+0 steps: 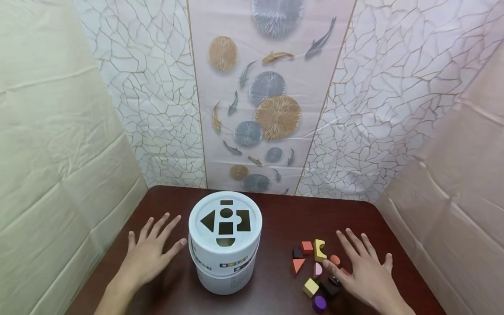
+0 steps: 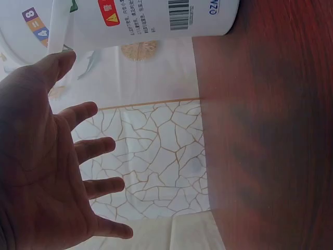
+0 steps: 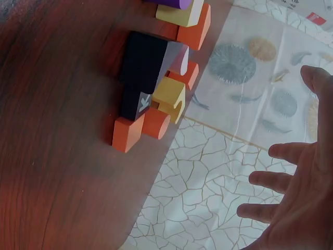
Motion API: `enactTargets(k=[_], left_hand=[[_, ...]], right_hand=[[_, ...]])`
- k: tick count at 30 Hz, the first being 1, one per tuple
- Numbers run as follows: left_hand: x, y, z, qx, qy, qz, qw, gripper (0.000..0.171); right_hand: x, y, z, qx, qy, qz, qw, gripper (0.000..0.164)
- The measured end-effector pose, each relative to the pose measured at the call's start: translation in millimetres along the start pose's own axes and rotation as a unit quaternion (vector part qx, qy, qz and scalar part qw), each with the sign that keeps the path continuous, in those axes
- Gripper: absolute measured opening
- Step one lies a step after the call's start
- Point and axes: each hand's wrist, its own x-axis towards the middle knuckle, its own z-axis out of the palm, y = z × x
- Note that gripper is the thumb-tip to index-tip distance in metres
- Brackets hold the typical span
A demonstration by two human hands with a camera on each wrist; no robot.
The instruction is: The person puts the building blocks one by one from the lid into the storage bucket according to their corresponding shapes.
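Observation:
A white shape-sorter bucket (image 1: pixel 226 267) stands on the table, its lid (image 1: pixel 212 238) cut with a triangle, circle, square and other holes. My left hand (image 1: pixel 147 256) is spread just left of the bucket, fingers straight, holding nothing. Over the right side of the table my right hand (image 1: pixel 366 271) is spread above and beside several loose blocks, and it too holds nothing. Among the blocks are a yellow notched block (image 1: pixel 319 251), an orange triangular block (image 1: pixel 298 265), a yellow cube (image 1: pixel 310 288), a purple cylinder (image 1: pixel 319 303) and a pink half-round block (image 1: pixel 317 270). A black block (image 3: pixel 141 62) shows in the right wrist view.
The dark red wooden table (image 1: pixel 275 218) has its back edge against a patterned cloth (image 1: pixel 252 96) with fish and round leaves. Plain cream cloth (image 1: pixel 63 144) hangs on the left side, and another cloth (image 1: pixel 453 188) on the right.

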Motion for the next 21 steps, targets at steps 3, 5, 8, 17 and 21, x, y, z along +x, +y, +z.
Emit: enactTargets(k=[3,5,8,17,21], left_hand=[[0.9,-0.9,0.4,-0.009,-0.003,0.0,1.0,0.082],[1.3,-2.4,0.4,-0.017,-0.006,-0.002,0.9998,0.084],[-0.2,-6.5,-0.1,-0.026,-0.01,-0.006,0.9996,0.087],[-2.9,-15.4,-6.2,-0.054,-0.01,0.002,0.9985,0.088],[-2.3,-14.5,-9.6,-0.074,-0.004,0.019,0.9971,0.087]], right_hand=[[2,-2,0,-0.001,-0.002,-0.001,1.0,0.101],[3,-3,-1,-0.003,-0.006,0.002,1.0,0.102],[3,-3,-1,-0.005,-0.016,0.006,1.0,0.103],[0,-2,2,-0.002,-0.014,0.008,1.0,0.102],[-1,-2,1,-0.006,-0.013,0.005,1.0,0.101]])
